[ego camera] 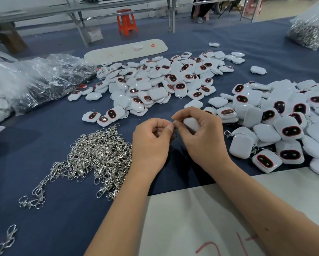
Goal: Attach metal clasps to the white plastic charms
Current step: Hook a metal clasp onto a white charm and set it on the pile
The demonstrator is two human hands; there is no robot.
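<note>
Now pinching a metal clasp [175,130] in left hand [151,143], gripping a white charm [191,124] in right hand [201,133], hands together; threading probably needing careful alignment.

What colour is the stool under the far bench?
Orange-red plastic stool. It shows best, and only, in the head view, at top centre.

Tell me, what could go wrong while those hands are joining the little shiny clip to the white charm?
The metal clasp is tiny and pinched between the left hand and right hand, so it might slip and drop onto the blue cloth.

If it falls left, it could get lost in the tangled clasp pile.

The white charm sits close to the charm heap, so an unfinished one might get mixed in.
</note>
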